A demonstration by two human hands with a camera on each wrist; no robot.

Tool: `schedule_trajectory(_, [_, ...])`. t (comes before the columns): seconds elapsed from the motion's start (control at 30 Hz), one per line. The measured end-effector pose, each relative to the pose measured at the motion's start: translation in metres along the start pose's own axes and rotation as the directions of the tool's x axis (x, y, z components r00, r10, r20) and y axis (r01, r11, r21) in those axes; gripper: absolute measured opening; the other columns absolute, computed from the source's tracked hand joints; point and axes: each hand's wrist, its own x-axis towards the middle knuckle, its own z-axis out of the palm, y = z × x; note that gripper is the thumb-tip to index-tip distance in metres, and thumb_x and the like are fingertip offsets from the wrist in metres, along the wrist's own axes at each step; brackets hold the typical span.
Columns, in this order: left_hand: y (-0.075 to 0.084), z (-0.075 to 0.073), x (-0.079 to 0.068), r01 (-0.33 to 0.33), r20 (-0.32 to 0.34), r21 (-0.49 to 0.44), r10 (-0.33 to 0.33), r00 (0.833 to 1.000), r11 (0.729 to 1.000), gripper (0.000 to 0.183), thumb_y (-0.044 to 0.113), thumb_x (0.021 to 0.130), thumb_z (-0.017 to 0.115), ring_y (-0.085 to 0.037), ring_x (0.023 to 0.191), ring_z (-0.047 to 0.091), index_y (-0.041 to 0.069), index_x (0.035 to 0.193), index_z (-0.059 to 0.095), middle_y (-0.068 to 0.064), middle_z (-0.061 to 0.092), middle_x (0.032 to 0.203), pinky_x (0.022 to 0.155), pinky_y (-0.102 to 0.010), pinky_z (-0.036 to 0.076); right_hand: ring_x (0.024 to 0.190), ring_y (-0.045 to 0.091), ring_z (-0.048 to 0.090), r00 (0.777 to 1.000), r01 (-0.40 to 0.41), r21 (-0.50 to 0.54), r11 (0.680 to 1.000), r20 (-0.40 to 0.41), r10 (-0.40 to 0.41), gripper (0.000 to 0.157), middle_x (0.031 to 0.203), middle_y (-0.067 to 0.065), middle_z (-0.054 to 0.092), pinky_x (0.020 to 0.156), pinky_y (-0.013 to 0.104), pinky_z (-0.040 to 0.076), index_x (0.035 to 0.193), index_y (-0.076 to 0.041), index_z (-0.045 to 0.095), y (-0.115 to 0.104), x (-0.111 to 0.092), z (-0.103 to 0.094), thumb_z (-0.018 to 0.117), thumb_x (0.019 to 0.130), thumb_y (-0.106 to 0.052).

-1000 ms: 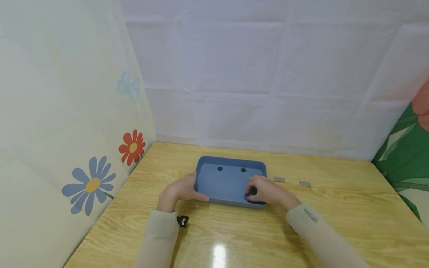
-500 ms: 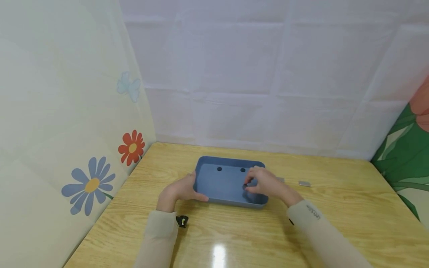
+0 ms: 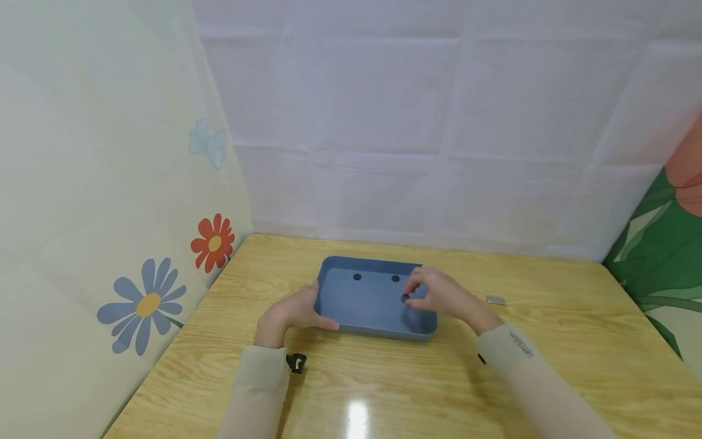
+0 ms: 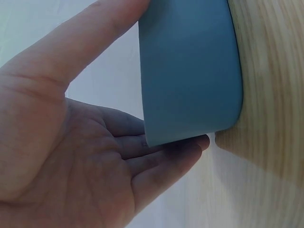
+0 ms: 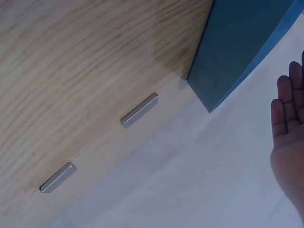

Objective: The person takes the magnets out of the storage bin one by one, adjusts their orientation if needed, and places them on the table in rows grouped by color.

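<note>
A shallow blue tray (image 3: 356,305) lies on the wooden table, its left end held by my left hand (image 3: 296,308). The thumb is on the front wall and the fingers lie along the end wall, as the left wrist view shows from close up. My right hand (image 3: 441,296) is over the tray's right part, with a small black disc (image 3: 405,298) pinched between thumb and fingertips. Two similar discs lie by the far wall inside: a left black disc (image 3: 357,277) and a right black disc (image 3: 395,278). In the right wrist view the pinching fingertips are hidden.
Right of the tray are two small silver bars, a nearer bar (image 5: 139,110) and a farther bar (image 5: 58,177). Only the farther one shows in the head view. A white cloth (image 3: 384,122) hangs behind the table (image 3: 329,390), and a flower-printed cloth (image 3: 109,213) borders the left.
The right hand has risen from the tray's front right corner, lifting the black disc off the floor. It now covers the nearer silver bar in the head view. My left hand stays put.
</note>
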Motion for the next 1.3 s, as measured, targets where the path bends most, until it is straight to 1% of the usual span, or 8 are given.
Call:
schedule_trajectory(0.13, [0.000, 0.000, 0.001, -0.006, 0.003, -0.005, 0.006, 1.000, 1.000, 0.127, 0.043, 0.080, 0.089, -0.043, 0.152, 0.034, -0.011, 0.161, 0.008, -0.032, 0.025, 0.166, 0.123, -0.057, 0.034, 0.101, 0.027, 0.067, 0.999, -0.032, 0.006, 0.999, -0.007, 0.032, 0.007, 0.103, 0.001, 0.069, 0.085, 0.039, 0.057, 0.098, -0.018, 0.075, 0.006, -0.005, -0.001, 0.079, 0.092, -0.019])
schedule_trajectory(0.27, [0.000, 0.000, 0.002, -0.014, 0.004, -0.002, 0.014, 1.000, 1.000, 0.126, 0.042, 0.080, 0.089, -0.043, 0.152, 0.034, -0.011, 0.161, 0.008, -0.032, 0.025, 0.166, 0.123, -0.057, 0.034, 0.099, 0.024, 0.066, 0.997, -0.077, 0.006, 0.997, -0.027, 0.077, 0.009, 0.103, -0.002, 0.069, 0.086, 0.040, 0.056, 0.099, -0.019, 0.075, 0.014, -0.014, -0.005, 0.079, 0.092, -0.021])
schedule_trajectory(0.37, [-0.001, 0.000, 0.002, -0.008, 0.003, -0.007, 0.008, 1.000, 1.000, 0.127, 0.043, 0.080, 0.089, -0.043, 0.152, 0.034, -0.011, 0.161, 0.007, -0.031, 0.025, 0.167, 0.123, -0.056, 0.034, 0.099, 0.024, 0.066, 0.994, -0.102, 0.018, 0.995, -0.044, 0.102, 0.009, 0.103, -0.002, 0.069, 0.087, 0.043, 0.057, 0.099, -0.018, 0.074, 0.022, -0.022, -0.009, 0.079, 0.091, -0.019])
schedule_trajectory(0.53, [-0.002, 0.001, 0.003, -0.007, 0.003, -0.008, 0.007, 1.000, 1.000, 0.127, 0.044, 0.079, 0.089, -0.043, 0.152, 0.035, -0.010, 0.161, 0.008, -0.031, 0.026, 0.166, 0.123, -0.057, 0.034, 0.099, 0.026, 0.065, 0.991, -0.108, 0.032, 0.994, -0.081, 0.111, 0.009, 0.101, 0.001, 0.068, 0.088, 0.050, 0.056, 0.096, -0.015, 0.072, 0.036, -0.038, -0.018, 0.079, 0.090, -0.016])
schedule_trajectory(0.8, [0.000, -0.001, 0.002, -0.018, 0.007, 0.004, 0.018, 1.000, 1.000, 0.127, 0.044, 0.080, 0.089, -0.045, 0.152, 0.034, -0.012, 0.160, 0.007, -0.033, 0.024, 0.166, 0.122, -0.058, 0.034, 0.097, 0.029, 0.065, 0.982, -0.122, 0.012, 0.993, -0.145, 0.122, 0.007, 0.099, 0.001, 0.070, 0.088, 0.053, 0.055, 0.094, -0.015, 0.073, 0.053, -0.060, -0.033, 0.079, 0.090, -0.014])
schedule_trajectory(0.9, [0.000, -0.002, 0.001, -0.018, 0.009, 0.006, 0.018, 1.000, 1.000, 0.127, 0.044, 0.080, 0.088, -0.044, 0.153, 0.033, -0.012, 0.161, 0.007, -0.033, 0.024, 0.166, 0.123, -0.057, 0.033, 0.098, 0.031, 0.065, 0.979, -0.133, -0.008, 0.991, -0.155, 0.130, 0.008, 0.100, 0.003, 0.070, 0.088, 0.054, 0.055, 0.094, -0.015, 0.073, 0.057, -0.064, -0.036, 0.080, 0.090, -0.014])
schedule_trajectory(1.07, [0.000, -0.002, 0.000, -0.021, 0.010, 0.012, 0.021, 1.000, 1.000, 0.127, 0.044, 0.080, 0.088, -0.045, 0.153, 0.032, -0.012, 0.160, 0.007, -0.033, 0.023, 0.166, 0.123, -0.058, 0.034, 0.098, 0.030, 0.065, 0.976, -0.156, -0.003, 0.988, -0.156, 0.154, 0.008, 0.101, 0.003, 0.070, 0.088, 0.053, 0.055, 0.095, -0.016, 0.073, 0.058, -0.067, -0.040, 0.080, 0.090, -0.016])
schedule_trajectory(1.3, [0.000, 0.000, 0.001, -0.013, 0.008, 0.012, 0.013, 1.000, 1.000, 0.127, 0.045, 0.080, 0.088, -0.044, 0.153, 0.033, -0.013, 0.160, 0.007, -0.033, 0.024, 0.166, 0.123, -0.057, 0.034, 0.098, 0.031, 0.064, 0.977, -0.153, 0.014, 0.988, -0.147, 0.154, 0.008, 0.100, 0.003, 0.069, 0.088, 0.053, 0.055, 0.095, -0.013, 0.074, 0.061, -0.066, -0.035, 0.080, 0.090, -0.015])
